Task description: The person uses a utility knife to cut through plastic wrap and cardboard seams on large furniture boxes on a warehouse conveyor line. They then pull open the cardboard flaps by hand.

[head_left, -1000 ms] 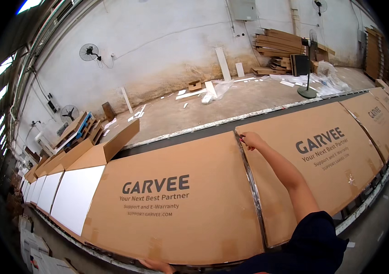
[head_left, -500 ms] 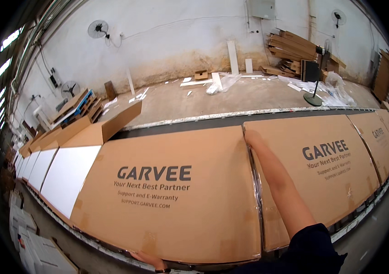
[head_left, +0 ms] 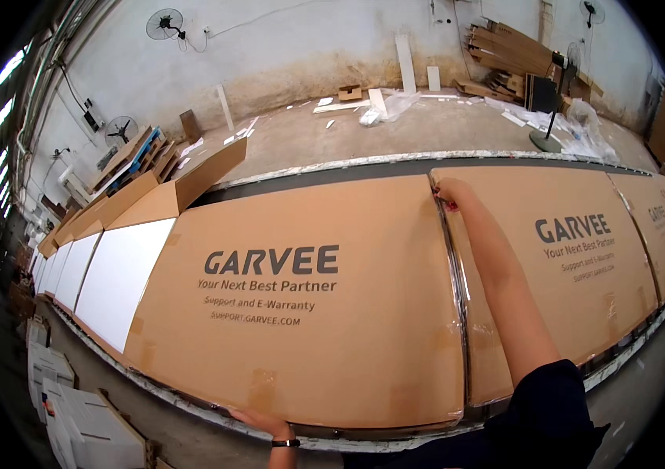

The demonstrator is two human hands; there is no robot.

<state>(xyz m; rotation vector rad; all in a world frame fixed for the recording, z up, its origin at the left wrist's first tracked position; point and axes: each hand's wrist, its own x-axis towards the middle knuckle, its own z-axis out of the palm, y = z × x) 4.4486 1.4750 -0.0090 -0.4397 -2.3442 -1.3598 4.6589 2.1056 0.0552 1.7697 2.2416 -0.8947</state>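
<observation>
A large flat brown carton (head_left: pixel 379 313) with dark printing lies in front of me, clear tape at its near corners. My left hand (head_left: pixel 264 422), a dark band on its wrist, rests at the carton's near edge with its fingers stretched out. My right arm reaches across a second brown carton (head_left: pixel 582 313) to the far end of the narrow gap between the two. There my right hand (head_left: pixel 451 191) is closed, with a small red thing (head_left: pixel 451 205) showing at its fingers. What that thing is, I cannot make out.
The cartons lie in a row on a conveyor (head_left: pixel 332 166). Left of them stand open cartons with raised flaps (head_left: pixel 211 172) and white panels (head_left: pixel 125 273). White boxes (head_left: pixel 98 426) stand at lower left. Beyond are a pedestal fan (head_left: pixel 546 141), flattened cardboard (head_left: pixel 508 51) and plastic scraps.
The whole scene sits higher in the picture as my view has tilted down. More of my left wrist shows. The red thing at my right fingers has come into sight.
</observation>
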